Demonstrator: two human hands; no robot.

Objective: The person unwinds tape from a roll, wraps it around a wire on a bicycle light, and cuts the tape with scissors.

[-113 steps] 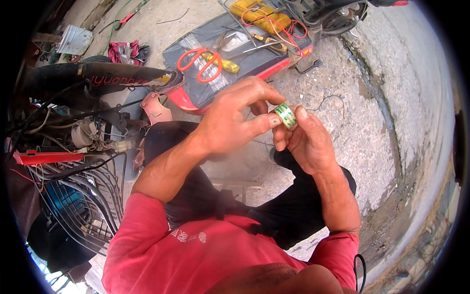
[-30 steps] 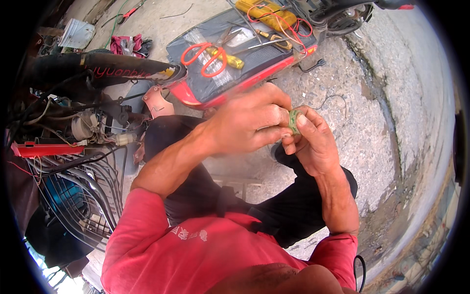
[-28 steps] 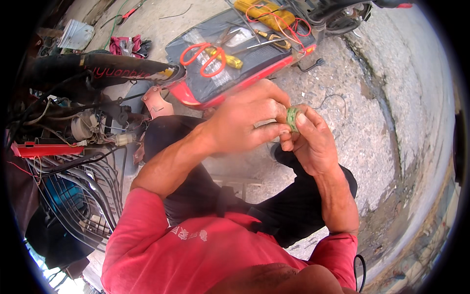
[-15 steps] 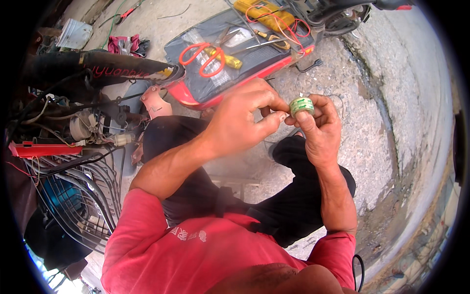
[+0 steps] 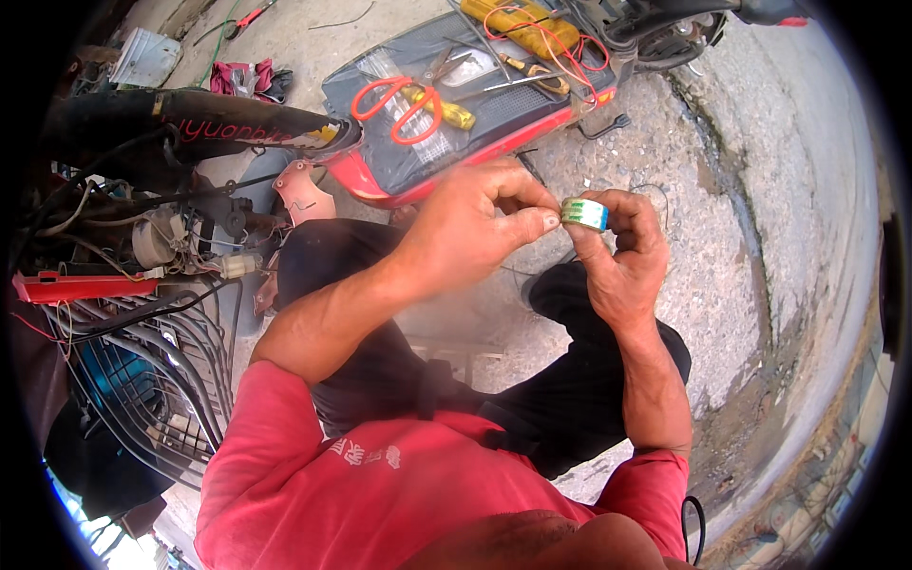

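A small roll of adhesive tape, green and white with a blue patch on its right side, is held up in front of me over the ground. My right hand grips its right side, with the thumb below and bent fingers behind. From the left, my left hand brings thumb and fingertips together in a pinch at the roll's left edge. Whatever strip of tape lies between those fingertips is too small to make out. Scissors with orange-red handles lie beyond my left hand on a dark, red-edged panel.
On the panel are a yellow-handled screwdriver, pliers and a yellow tool with red wires. At left stands a partly dismantled vehicle with loose wiring and a wire basket. A white bucket stands far left.
The tape roll has turned in my right hand, so its blue patch now shows. My right fingers have shifted around it. My left hand stays pinched at its left edge.
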